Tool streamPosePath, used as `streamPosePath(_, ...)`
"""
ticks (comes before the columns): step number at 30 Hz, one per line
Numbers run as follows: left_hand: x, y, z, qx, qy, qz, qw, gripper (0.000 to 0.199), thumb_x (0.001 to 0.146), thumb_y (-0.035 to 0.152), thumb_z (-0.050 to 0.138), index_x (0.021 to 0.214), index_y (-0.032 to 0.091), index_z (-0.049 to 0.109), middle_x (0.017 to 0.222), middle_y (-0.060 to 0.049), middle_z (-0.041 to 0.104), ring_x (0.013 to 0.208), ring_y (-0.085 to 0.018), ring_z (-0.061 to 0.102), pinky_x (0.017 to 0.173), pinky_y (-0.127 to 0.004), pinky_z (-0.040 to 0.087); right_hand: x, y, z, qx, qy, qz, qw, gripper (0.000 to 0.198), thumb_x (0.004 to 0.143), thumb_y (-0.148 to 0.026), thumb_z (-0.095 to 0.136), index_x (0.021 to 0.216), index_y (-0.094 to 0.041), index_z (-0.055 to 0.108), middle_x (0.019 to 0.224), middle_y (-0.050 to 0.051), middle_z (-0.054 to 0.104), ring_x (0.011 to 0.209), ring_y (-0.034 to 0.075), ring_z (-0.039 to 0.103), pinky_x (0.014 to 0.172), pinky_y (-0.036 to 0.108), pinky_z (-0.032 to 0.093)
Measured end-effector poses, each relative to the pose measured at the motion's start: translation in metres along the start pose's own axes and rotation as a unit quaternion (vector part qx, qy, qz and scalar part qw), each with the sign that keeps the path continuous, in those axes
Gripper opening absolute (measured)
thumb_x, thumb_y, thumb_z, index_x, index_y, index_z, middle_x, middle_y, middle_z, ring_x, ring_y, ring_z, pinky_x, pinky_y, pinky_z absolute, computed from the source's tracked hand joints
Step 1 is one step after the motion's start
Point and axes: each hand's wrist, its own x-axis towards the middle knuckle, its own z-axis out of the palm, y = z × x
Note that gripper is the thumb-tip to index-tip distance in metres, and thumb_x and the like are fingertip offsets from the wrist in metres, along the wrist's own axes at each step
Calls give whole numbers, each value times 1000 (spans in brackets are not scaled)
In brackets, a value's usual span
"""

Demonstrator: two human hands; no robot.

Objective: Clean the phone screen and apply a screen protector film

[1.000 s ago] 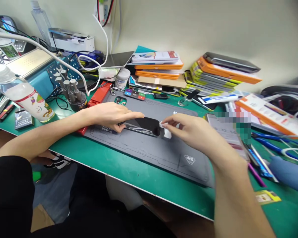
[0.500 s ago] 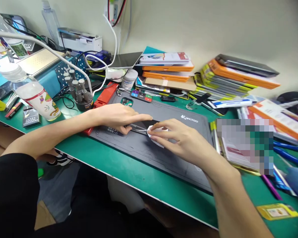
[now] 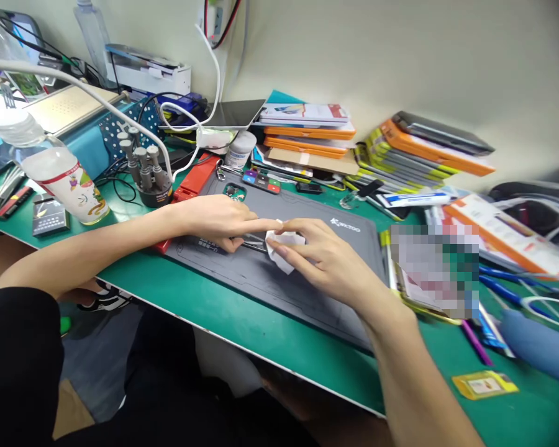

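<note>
My right hand (image 3: 328, 254) pinches a crumpled white tissue (image 3: 283, 256) over the grey work mat (image 3: 242, 270). Beneath the tissue lies a dark, glossy, phone-like panel (image 3: 255, 242), mostly covered by both hands. My left hand (image 3: 218, 220) holds the panel at its left side, thumb at the near edge and index finger stretched right. That fingertip meets the tissue and the fingertips of my right hand. A red bar-shaped holder (image 3: 198, 178) stands at the mat's left end, beyond my left wrist.
Screwdrivers in a round stand (image 3: 153, 192) and a labelled bottle (image 3: 68, 180) are on the left. Stacked orange boxes (image 3: 307, 140) line the wall. A white cable (image 3: 121, 112) arches across the left. On the right lie blue-handled tools (image 3: 498, 285) and a yellow packet (image 3: 484, 385).
My right hand has shifted slightly left with the tissue, which now shows more spread beneath its fingers. My left hand keeps nearly the same place. The camera view has turned a little.
</note>
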Motion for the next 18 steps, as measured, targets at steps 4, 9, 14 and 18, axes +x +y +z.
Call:
streamPosePath(4, 0, 0, -2, 3, -9, 1, 1000, 73, 98, 14, 63, 168, 23, 47, 123, -11, 83, 106, -24, 78, 85, -31, 58, -1, -7, -13, 31, -14, 6, 999, 52, 119, -42, 48, 90, -28, 89, 120, 11, 80, 119, 29, 71, 101, 45, 59)
streamPosePath(9, -1, -2, -2, -21, 13, 7, 1000, 75, 96, 14, 67, 168, 23, 48, 122, -10, 84, 105, -25, 78, 83, -31, 57, -4, -1, -18, 41, -32, 31, 998, 54, 118, -42, 48, 84, -30, 88, 111, 9, 80, 111, 28, 71, 92, 43, 58)
streamPosePath(14, -2, -5, -5, -44, 12, 6, 999, 81, 93, 13, 70, 170, 26, 47, 124, -9, 83, 109, -24, 77, 86, -28, 56, -9, 10, -20, 21, -28, 58, 998, 49, 117, -39, 50, 90, -33, 90, 120, 8, 80, 117, 29, 70, 95, 45, 59)
streamPosePath(18, -4, -10, -8, -72, 3, 5, 997, 87, 91, 15, 74, 171, 26, 43, 126, -8, 83, 111, -23, 77, 89, -28, 56, -4, 3, -16, -8, -13, 54, 998, 49, 118, -42, 49, 94, -31, 90, 122, 9, 81, 118, 29, 71, 95, 43, 60)
